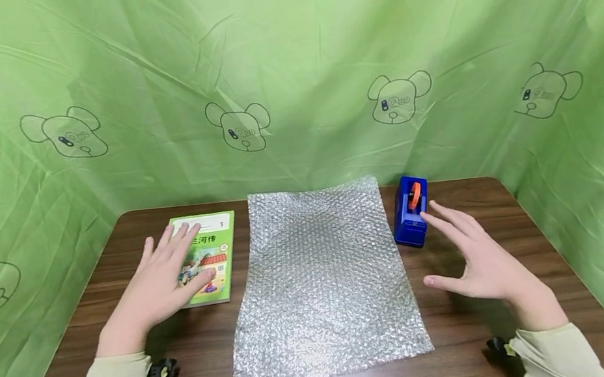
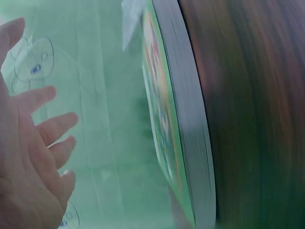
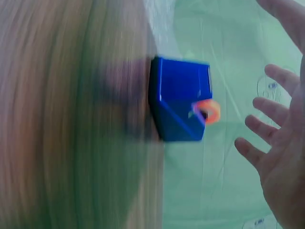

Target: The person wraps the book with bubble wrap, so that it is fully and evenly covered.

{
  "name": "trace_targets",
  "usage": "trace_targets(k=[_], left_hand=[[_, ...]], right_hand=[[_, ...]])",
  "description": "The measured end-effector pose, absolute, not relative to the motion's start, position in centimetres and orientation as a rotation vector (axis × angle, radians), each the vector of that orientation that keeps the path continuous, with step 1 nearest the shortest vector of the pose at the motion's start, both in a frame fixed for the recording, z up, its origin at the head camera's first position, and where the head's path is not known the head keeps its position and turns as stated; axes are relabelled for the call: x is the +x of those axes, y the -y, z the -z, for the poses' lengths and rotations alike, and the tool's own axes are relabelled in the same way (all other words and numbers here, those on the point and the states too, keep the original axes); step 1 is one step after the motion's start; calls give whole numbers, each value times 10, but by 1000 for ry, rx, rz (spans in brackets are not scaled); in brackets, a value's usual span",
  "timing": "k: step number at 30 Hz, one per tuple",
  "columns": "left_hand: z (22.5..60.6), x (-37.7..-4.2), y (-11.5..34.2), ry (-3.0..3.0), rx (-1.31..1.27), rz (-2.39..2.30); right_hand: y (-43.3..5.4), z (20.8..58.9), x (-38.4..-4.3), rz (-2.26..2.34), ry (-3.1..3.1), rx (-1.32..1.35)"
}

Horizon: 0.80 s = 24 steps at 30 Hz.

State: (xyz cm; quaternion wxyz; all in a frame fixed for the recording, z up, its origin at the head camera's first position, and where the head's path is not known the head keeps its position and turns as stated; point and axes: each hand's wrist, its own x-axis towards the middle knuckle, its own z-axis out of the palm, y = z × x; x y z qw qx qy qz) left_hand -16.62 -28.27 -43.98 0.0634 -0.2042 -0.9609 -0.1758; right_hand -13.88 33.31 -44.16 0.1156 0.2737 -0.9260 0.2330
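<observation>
My left hand hovers over a green book with an illustrated cover, its fingers spread; in the left wrist view a gap shows between the hand and the book. At the right, my right hand is held in the air beside a blue tape dispenser carrying an orange roll. The right wrist view shows that hand apart from the dispenser, fingers extended. Between the hands a sheet of bubble wrap lies flat. Neither hand holds anything.
Everything lies on a dark brown wooden table. Green cloth printed with mouse-like heads hangs behind the table and along both sides. A dark wrist device sits at the left sleeve, and another at the right.
</observation>
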Motion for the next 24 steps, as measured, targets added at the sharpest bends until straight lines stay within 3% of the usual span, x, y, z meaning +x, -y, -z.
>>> trace_targets(k=[24], left_hand=[[469,-163,187,2945,-936,943]], right_hand=[[-252,467,-163,-882,2728,1065]])
